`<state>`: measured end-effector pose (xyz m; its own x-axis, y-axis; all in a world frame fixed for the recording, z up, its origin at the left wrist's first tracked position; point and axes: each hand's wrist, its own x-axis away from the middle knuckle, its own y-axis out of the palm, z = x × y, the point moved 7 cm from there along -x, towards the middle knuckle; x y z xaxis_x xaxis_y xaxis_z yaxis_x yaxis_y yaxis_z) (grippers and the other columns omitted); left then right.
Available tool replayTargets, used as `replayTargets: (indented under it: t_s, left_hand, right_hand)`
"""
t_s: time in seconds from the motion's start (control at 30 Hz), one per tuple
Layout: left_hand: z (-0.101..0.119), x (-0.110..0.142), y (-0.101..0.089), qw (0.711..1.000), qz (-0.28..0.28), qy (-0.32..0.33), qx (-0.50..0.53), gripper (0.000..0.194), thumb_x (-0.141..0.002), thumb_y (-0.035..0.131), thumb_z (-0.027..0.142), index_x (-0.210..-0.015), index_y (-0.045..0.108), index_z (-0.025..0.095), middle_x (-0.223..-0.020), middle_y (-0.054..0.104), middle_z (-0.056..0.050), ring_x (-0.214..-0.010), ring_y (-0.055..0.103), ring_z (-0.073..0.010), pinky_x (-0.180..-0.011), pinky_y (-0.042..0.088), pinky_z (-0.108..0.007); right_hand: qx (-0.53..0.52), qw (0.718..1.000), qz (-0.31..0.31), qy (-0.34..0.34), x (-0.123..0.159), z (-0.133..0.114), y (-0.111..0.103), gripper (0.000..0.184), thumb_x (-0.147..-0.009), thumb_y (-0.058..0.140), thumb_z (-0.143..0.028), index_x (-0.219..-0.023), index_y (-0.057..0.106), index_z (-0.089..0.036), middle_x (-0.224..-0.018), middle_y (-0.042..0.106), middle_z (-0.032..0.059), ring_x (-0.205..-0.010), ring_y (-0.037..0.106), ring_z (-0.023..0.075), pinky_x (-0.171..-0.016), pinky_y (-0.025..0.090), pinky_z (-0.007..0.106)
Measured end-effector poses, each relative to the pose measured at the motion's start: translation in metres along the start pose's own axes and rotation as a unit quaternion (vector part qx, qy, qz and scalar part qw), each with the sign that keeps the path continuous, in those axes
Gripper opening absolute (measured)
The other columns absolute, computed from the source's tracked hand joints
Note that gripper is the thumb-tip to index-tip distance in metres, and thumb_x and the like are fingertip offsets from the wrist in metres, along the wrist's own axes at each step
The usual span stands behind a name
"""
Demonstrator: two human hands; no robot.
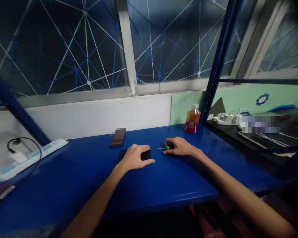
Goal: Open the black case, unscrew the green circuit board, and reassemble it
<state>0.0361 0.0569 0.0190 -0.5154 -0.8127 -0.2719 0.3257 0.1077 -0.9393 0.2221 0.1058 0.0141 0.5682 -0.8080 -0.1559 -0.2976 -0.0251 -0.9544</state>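
- Bare forearms (103, 195), two of them, lie nearest, slanting in across the front edge of one blue tabletop (72, 178).
- Right hand (180, 147): thumb and fingers are curled closed on the green handle of one slim tool (167, 148). Its thin shaft points left, to the right edge of one flat black slab (146, 155); whether it touches cannot be told.
- Left hand (134, 158): spread over the slab, thumb and forefinger parted with black showing between. Whether it grips or merely rests, I cannot tell.
- Slab and tool lie near mid-table, well back from the front edge, with a band of blue before them.
- One dark phone (118, 138) lies just beyond the slab, to its left, near the back edge.
- One bottle (192, 120), white-capped, stands upright at the back right corner, close by a blue post (216, 66), one of two.
- One white power strip (32, 160) runs along the left edge; a broad stretch of blue parts it from the left hand.
- Past the right edge, a dark surface (228, 143) bears pale cables, too blurred to count.
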Motion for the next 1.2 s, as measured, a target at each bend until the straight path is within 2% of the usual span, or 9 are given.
replayTargets:
  t_s: [0.07, 0.13, 0.23, 0.33, 0.53, 0.73, 0.97, 1.07, 1.2]
  left_hand:
    - [0.001, 0.000, 0.000, 1.000, 0.001, 0.002, 0.003, 0.064, -0.077, 0.056, 0.066, -0.123, 0.062, 0.021, -0.127, 0.061, -0.006, -0.111, 0.059, -0.0309, -0.095, 0.045, -0.041]
    - [0.002, -0.001, 0.000, 1.000, 0.003, 0.006, 0.007, 0.064, -0.077, 0.056, 0.066, -0.123, 0.062, 0.021, -0.127, 0.061, -0.006, -0.111, 0.059, -0.0307, -0.095, 0.045, -0.041]
    - [0.002, -0.001, 0.001, 1.000, 0.009, 0.014, 0.015, 0.063, -0.077, 0.056, 0.066, -0.122, 0.062, 0.021, -0.127, 0.062, -0.007, -0.110, 0.060, -0.0300, -0.096, 0.045, -0.043]
    - [0.001, -0.001, 0.002, 0.999, 0.014, 0.024, 0.019, 0.064, -0.077, 0.056, 0.066, -0.122, 0.062, 0.021, -0.127, 0.062, -0.008, -0.111, 0.059, -0.0296, -0.096, 0.044, -0.044]
    - [0.000, 0.000, 0.003, 0.999, 0.019, 0.033, 0.026, 0.065, -0.077, 0.057, 0.066, -0.123, 0.061, 0.020, -0.125, 0.062, -0.009, -0.113, 0.059, -0.0292, -0.096, 0.044, -0.045]
    - [0.002, -0.001, 0.004, 0.999, 0.011, 0.044, 0.025, 0.066, -0.075, 0.059, 0.066, -0.124, 0.060, 0.021, -0.128, 0.060, -0.010, -0.115, 0.057, -0.0298, -0.097, 0.041, -0.047]
    - [0.014, 0.000, 0.008, 0.996, 0.020, 0.081, 0.007, 0.055, -0.072, 0.065, 0.063, -0.112, 0.067, 0.025, -0.130, 0.057, -0.009, -0.120, 0.049, -0.0317, -0.100, 0.036, -0.050]
    - [0.015, 0.000, 0.010, 0.996, 0.026, 0.090, 0.003, 0.050, -0.072, 0.067, 0.062, -0.104, 0.071, 0.024, -0.126, 0.059, -0.009, -0.118, 0.050, -0.0313, -0.099, 0.036, -0.048]
    - [0.016, 0.000, 0.009, 0.995, 0.033, 0.094, 0.001, 0.049, -0.073, 0.066, 0.061, -0.102, 0.071, 0.023, -0.123, 0.061, -0.010, -0.117, 0.051, -0.0306, -0.098, 0.037, -0.048]
  right_hand:
    - [-0.004, 1.000, -0.004, 0.000, 0.001, 0.000, 0.000, 0.043, -0.087, 0.046, -0.059, -0.092, 0.066, -0.021, -0.077, 0.069, 0.0044, -0.067, 0.060, 0.0179, -0.057, 0.032, 0.025]
    - [-0.006, 1.000, -0.008, 0.001, 0.001, 0.002, 0.000, 0.043, -0.090, 0.042, -0.055, -0.091, 0.068, -0.021, -0.080, 0.070, 0.0054, -0.068, 0.061, 0.0181, -0.058, 0.033, 0.026]
    - [-0.005, 1.000, -0.016, 0.002, -0.001, 0.006, 0.002, 0.041, -0.084, 0.052, -0.057, -0.088, 0.070, -0.020, -0.085, 0.070, 0.0073, -0.075, 0.061, 0.0205, -0.061, 0.035, 0.027]
    - [-0.009, 1.000, -0.011, 0.000, -0.002, 0.009, 0.003, 0.042, -0.076, 0.060, -0.060, -0.084, 0.069, -0.020, -0.084, 0.068, 0.0065, -0.072, 0.059, 0.0198, -0.059, 0.035, 0.027]
    - [-0.012, 1.000, -0.016, 0.004, -0.002, 0.007, 0.007, 0.041, -0.073, 0.065, -0.058, -0.089, 0.063, -0.021, -0.076, 0.067, 0.0028, -0.066, 0.058, 0.0176, -0.054, 0.030, 0.025]
    - [-0.013, 1.000, -0.004, -0.008, 0.001, -0.001, 0.001, 0.041, -0.091, 0.042, -0.054, -0.089, 0.066, -0.021, -0.080, 0.068, 0.0052, -0.069, 0.060, 0.0179, -0.060, 0.033, 0.026]
    - [0.016, 0.999, -0.002, -0.027, -0.001, 0.003, 0.002, 0.040, -0.081, 0.057, -0.057, -0.090, 0.068, -0.020, -0.091, 0.065, 0.0076, -0.079, 0.059, 0.0201, -0.064, 0.036, 0.027]
    - [0.014, 0.999, 0.001, -0.036, -0.001, 0.004, 0.004, 0.037, -0.078, 0.061, -0.056, -0.086, 0.066, -0.020, -0.090, 0.065, 0.0061, -0.077, 0.058, 0.0188, -0.062, 0.035, 0.026]
    - [0.018, 1.000, -0.012, -0.019, -0.002, 0.003, 0.007, 0.032, -0.077, 0.064, -0.050, -0.089, 0.063, -0.021, -0.079, 0.066, 0.0032, -0.069, 0.057, 0.0174, -0.056, 0.031, 0.025]
